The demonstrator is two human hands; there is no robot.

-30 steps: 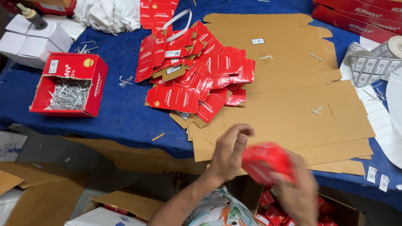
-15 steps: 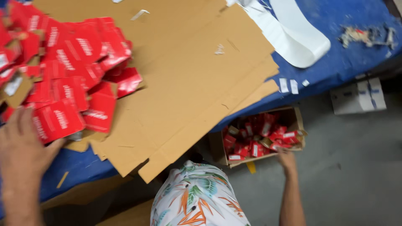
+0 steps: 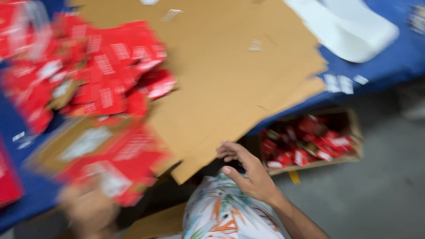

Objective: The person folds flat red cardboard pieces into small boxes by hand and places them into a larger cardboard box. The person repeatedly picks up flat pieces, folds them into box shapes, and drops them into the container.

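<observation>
A: What are the hands doing here?

B: The left hand (image 3: 86,208) is showing as a blur at the bottom left; it seems to be gripping a flat red carton (image 3: 117,166), but I cannot tell how far the fingers are closing round it; the right hand (image 3: 248,172) is hanging loosely open, fingers curled a little, holding nothing, just off the near edge of the cardboard sheet (image 3: 221,84) and above a patterned cloth (image 3: 226,212).

A: And where is that carton sitting?

B: It is hovering over the near left corner of the table (image 3: 385,62), in front of the heap of red cartons (image 3: 84,75) that is lying on the left part of the cardboard.

A: How far along is the work, judging by this?

B: I would say it is somewhere in the middle; a brown box (image 3: 312,139) on the floor beside the table's near edge is already holding a good layer of small red packs, while the heap on the table is looking large and untouched; so plenty is remaining.

A: Counts?

B: Two hands; one carton in hand; one floor box; one cardboard sheet; one white curved piece (image 3: 349,31) at the far right corner; the cartons in the heap and the packs in the box are blurring too much to count, well over a dozen each at a guess.
</observation>
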